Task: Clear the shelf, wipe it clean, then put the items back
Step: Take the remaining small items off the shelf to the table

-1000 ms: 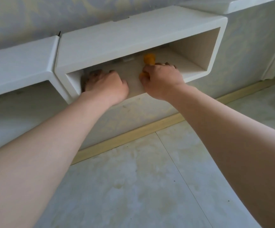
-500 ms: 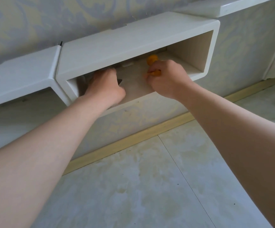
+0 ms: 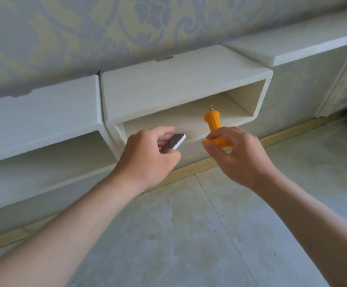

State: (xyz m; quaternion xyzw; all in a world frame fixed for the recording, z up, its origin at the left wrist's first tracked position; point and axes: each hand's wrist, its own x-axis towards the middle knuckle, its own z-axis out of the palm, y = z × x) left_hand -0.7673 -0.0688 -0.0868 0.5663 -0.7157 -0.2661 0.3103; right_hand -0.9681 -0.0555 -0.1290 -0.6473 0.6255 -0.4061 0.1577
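The left hand [image 3: 147,160] is clenched round a small flat block [image 3: 173,142]. The block has a dark top face and a white edge, and the thumb and curled fingers pinch its near end. The face is blurred, so any print on it cannot be read.

The right hand [image 3: 236,156] grasps an orange plastic piece [image 3: 212,121] by its flared base, fingertips curled round it. The piece stands nearly upright. It has a ribbed, wider head, a narrower stem below, and small metal pins sticking out of the top. No lettering on it can be made out.

Both hands and both things are in front of the shelf [image 3: 178,90], about level with its opening. The shelf is a cream box, open at the front and fixed against a wall [image 3: 127,27] papered in a grey and yellow floral pattern. Its inner floor is pale and bare where it shows.

A second shelf [image 3: 39,112] of the same make sits just beside it on the left. Below, a yellowish skirting strip [image 3: 189,172] meets a pale tiled floor [image 3: 189,235].
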